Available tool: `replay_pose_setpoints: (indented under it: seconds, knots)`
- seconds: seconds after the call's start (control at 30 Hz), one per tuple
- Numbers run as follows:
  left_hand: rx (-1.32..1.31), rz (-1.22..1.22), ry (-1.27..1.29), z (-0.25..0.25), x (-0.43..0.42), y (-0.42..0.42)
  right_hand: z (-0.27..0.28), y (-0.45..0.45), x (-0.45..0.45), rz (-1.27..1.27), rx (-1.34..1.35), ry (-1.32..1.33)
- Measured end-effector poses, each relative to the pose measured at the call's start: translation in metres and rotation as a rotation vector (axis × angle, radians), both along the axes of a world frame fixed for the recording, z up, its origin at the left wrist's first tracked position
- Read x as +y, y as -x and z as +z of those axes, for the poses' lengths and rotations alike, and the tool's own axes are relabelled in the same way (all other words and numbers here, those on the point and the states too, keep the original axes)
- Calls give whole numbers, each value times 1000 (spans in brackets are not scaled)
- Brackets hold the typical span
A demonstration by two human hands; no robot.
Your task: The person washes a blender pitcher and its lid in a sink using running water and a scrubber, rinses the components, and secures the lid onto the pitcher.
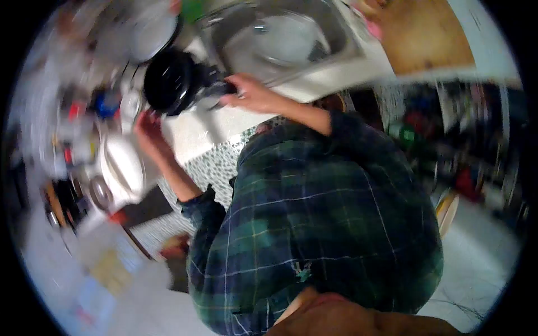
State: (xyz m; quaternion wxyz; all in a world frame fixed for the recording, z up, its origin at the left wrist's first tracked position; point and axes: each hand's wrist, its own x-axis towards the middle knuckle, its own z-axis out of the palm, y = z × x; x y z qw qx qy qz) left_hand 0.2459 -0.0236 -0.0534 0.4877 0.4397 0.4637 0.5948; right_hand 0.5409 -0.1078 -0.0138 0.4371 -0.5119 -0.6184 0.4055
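Note:
A black pan (pixel 168 84) with a dark handle is tilted over the counter left of the sink. Its handle ends in my right hand (pixel 249 94), whose fingers are closed around it. My left hand (pixel 148 127) is just below the pan's left rim, smeared by motion. I cannot tell whether it touches the pan, nor how its fingers are set.
A metal sink (pixel 350 53) holds a pale round thing. A wooden board (pixel 428 36) lies to its right. Another pale pan or pot (pixel 154 39) is at the upper left. A white plastic container (pixel 123 162) stands at left, among blurred small items.

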Motion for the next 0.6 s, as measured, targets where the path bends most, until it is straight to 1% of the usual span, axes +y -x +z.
replay_pose_setpoints:
  seconds: [0.03, 0.07, 0.1, 0.13, 0.17, 0.2, 0.27, 0.3, 0.37, 0.4, 0.43, 0.47, 0.5, 0.53, 0.57, 0.6]
  knots:
    - [-36, -127, 31, 6, 19, -6, -14, 15, 5, -142, -71, -114]
    - [-69, -246, 69, 15, 29, -15, -23, 23, 7, -212, -81, 4]
    - [-103, -343, 133, 30, 36, -31, -10, 26, 6, -213, 7, 121]
    - [-128, -429, 198, 44, 39, -46, -28, 33, 11, -314, -63, 79]
    - [-148, -433, 275, 50, 40, -58, -25, 31, 9, -272, 25, 131]
    - [-173, -515, 283, 41, 51, -56, -21, 29, 6, -217, 114, 177]
    - [-261, -612, 284, 41, 50, -61, -22, 32, 4, -233, 137, 193]
    - [-253, -652, 288, 42, 48, -66, -21, 32, 3, -263, 149, 191]
    - [-225, -538, 208, 46, 37, -76, -22, 32, 2, -267, 191, 205]
    - [-216, -567, 204, 45, 36, -77, -26, 38, 0, -282, 203, 213]
    - [-236, -599, 167, 42, 40, -78, -27, 47, -5, -375, 227, 178]
    - [-261, -630, 135, 38, 43, -82, -22, 46, -16, -382, 229, 162]
    - [-358, -703, 180, 37, 48, -83, -17, 43, -27, -386, 214, 199]
    - [-355, -714, 183, 46, 35, -97, -10, 36, -38, -384, 199, 240]
    - [-222, -625, 173, 70, 13, -114, -4, 27, -54, -398, 214, 242]
    - [-90, -541, 154, 89, -4, -130, 4, 15, -71, -422, 266, 170]
